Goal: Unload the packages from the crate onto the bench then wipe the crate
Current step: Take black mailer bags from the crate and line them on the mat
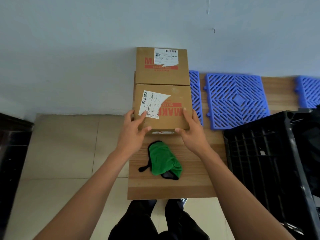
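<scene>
Head view, looking down along two bare forearms to a wooden bench against a pale wall. Near brown cardboard package with red lettering and a half-torn white shipping label flat on the bench top, held from both sides — left hand on its left edge with thumb at the near corner and fingers across the label, right hand on its right edge, thumb at the near face, fingers curled over the top. Both grips closed around this box. Second brown cardboard package of the same print directly behind, touching the first, back edge at the wall. Crumpled green cloth with black trim loose on the bench, just in front of the held package, apart from both hands. Black plastic slatted crate on the right end of the bench, beside the right forearm; contents hard to judge — possibly something dark and glossy inside, too blurred to tell. Blue plastic lattice tiles flat on the bench behind the crate, one partly tucked beside the packages. Beige tiled floor to the left.
</scene>
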`<action>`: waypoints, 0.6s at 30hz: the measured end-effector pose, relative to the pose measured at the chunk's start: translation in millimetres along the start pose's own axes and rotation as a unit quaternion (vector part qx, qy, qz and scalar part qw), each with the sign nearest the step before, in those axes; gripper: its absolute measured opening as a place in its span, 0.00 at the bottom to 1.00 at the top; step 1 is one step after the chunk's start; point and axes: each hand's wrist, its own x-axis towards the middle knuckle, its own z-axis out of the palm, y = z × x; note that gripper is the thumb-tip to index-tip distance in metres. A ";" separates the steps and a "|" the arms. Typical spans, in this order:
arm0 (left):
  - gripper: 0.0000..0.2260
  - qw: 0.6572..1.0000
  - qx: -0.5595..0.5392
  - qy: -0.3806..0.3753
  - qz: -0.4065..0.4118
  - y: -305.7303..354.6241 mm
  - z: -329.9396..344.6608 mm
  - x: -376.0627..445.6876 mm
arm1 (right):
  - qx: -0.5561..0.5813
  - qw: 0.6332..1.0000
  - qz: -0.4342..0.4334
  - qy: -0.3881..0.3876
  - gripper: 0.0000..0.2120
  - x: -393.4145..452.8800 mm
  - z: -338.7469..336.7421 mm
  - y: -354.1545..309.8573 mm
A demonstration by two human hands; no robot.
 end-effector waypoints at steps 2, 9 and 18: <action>0.28 1.000 0.010 -0.003 0.004 -2.5 -0.6 0.2 | -0.023 1.000 0.001 0.002 0.41 0.7 0.9 0.4; 0.28 0.998 0.057 0.004 0.007 -1.4 -4.6 0.9 | -0.056 0.997 -0.011 0.051 0.37 -9.8 9.0 -2.6; 0.21 0.972 0.207 0.045 0.102 4.7 -2.7 -3.1 | -0.127 0.989 -0.007 0.077 0.28 -28.9 2.3 -11.9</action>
